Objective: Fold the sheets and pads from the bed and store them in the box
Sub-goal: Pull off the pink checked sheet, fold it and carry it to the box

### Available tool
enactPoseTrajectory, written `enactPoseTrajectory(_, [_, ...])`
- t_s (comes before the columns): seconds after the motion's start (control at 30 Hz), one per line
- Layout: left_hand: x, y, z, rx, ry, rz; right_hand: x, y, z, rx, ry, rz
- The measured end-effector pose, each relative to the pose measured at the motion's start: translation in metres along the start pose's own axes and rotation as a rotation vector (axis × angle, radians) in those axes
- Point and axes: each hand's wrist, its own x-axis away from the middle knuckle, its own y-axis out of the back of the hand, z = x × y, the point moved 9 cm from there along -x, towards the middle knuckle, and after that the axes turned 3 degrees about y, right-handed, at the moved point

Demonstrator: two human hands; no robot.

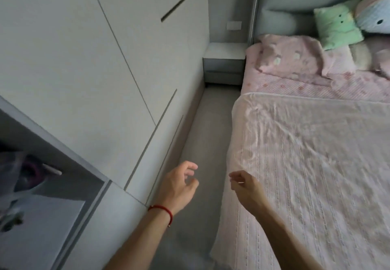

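Note:
A pale pink sheet [312,164] with stitched lines lies spread and wrinkled over the near part of the bed. Beyond it a pink patterned pad [295,86] covers the mattress up to the pillows. My left hand [179,185] hangs over the grey floor beside the bed, fingers loosely curled, holding nothing. My right hand [244,185] hovers at the sheet's left edge with its fingers loosely bent; I see nothing held in it. No box is in view.
White wardrobe doors [95,69] line the left side. A narrow grey floor strip [202,153] runs between wardrobe and bed to a grey nightstand [224,63]. A pink pillow [291,56], a green cushion [337,25] and a pastel cushion [375,10] lie at the headboard. An open shelf [31,185] is at lower left.

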Motion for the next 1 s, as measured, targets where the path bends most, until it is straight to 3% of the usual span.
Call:
enactPoseTrajectory(0.2, [-0.156, 0.021, 0.006, -0.023, -0.078, 0.184, -0.059, 0.029, 0.029, -0.034, -0.109, -0.318])
enactPoseTrajectory(0.47, [-0.302, 0.006, -0.033, -0.092, -0.149, 0.379, -0.121, 0.008, 0.048, -0.088, -0.234, -0.459])
enactPoseTrajectory(0.7, [-0.479, -0.059, -0.083, -0.26, -0.188, 0.405, -0.311, 0.034, -0.012, -0.071, -0.37, -0.356])
enactPoseTrajectory(0.83, [-0.609, -0.14, -0.109, -0.317, -0.12, 0.401, -0.469, 0.074, -0.073, -0.024, -0.422, -0.264])
enactPoseTrajectory(1.0, [-0.735, -0.243, -0.123, -0.375, -0.007, 0.493, -0.618, 0.116, -0.135, 0.065, -0.415, -0.264])
